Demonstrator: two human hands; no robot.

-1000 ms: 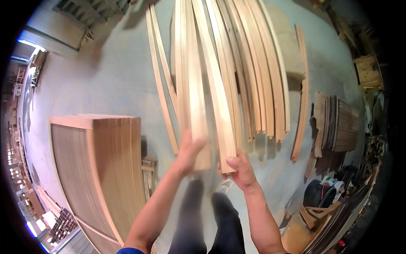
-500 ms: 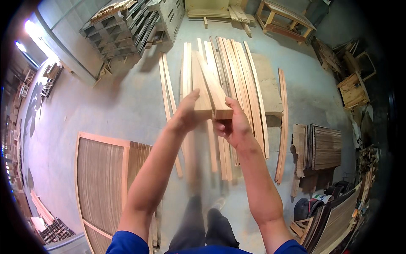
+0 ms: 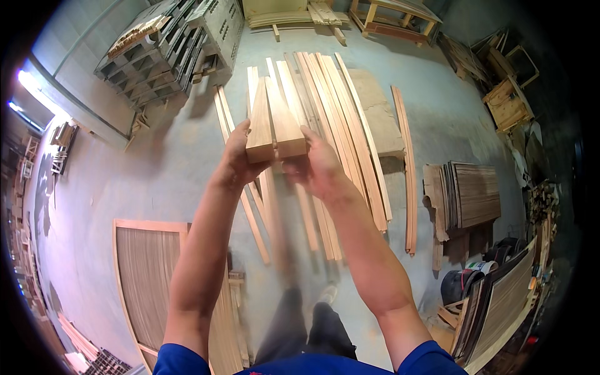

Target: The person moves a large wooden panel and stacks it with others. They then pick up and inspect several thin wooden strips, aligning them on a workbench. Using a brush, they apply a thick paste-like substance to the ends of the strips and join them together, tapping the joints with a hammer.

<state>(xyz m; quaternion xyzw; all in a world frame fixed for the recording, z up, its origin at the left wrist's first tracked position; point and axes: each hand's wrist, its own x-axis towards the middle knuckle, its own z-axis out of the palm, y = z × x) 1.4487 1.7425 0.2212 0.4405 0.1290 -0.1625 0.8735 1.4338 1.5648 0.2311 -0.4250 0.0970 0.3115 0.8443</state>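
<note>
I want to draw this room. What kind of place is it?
Most likely a woodworking shop. Long wooden slats lie on the concrete floor, veneer sheets are stacked at the right, and both hands, left hand and right hand, hold up two wooden strips.

Around us on the grey workshop floor (image 3: pixel 156 181)

We see long pale wooden slats (image 3: pixel 350 119), a wood-framed slatted panel (image 3: pixel 150 269), stacked dark veneer sheets (image 3: pixel 472 194).

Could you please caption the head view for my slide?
Both hands, left hand and right hand, hold two wooden slats above floor-laid strips.
</note>
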